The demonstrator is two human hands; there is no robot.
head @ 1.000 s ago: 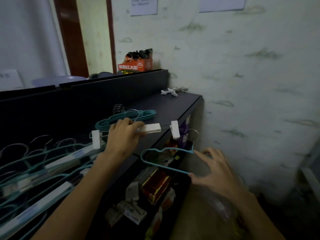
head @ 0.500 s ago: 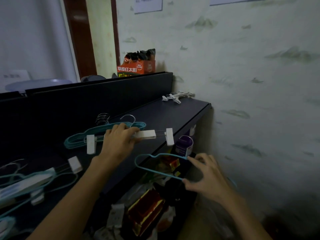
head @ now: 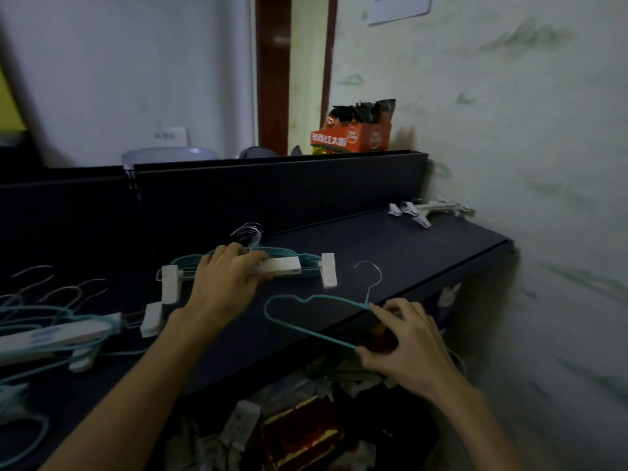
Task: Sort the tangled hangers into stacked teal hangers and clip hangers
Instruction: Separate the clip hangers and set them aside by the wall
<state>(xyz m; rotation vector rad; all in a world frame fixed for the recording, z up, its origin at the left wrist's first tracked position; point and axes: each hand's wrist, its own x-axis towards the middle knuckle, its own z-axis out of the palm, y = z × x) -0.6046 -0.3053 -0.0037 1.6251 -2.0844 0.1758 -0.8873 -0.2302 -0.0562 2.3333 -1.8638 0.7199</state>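
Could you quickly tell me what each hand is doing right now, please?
Left hand: closed on the white plastic clip hanger.
Right hand: pinching the thin teal wire hanger.

Two bare forearms are seen, entering from the bottom edge; no sleeve is seen on either one up to the frame edge; the left hand (head: 224,283) and the right hand (head: 407,345) are ungloved; the fingers (head: 380,312) are slender; whether nails are trimmed cannot be told in the dim light.
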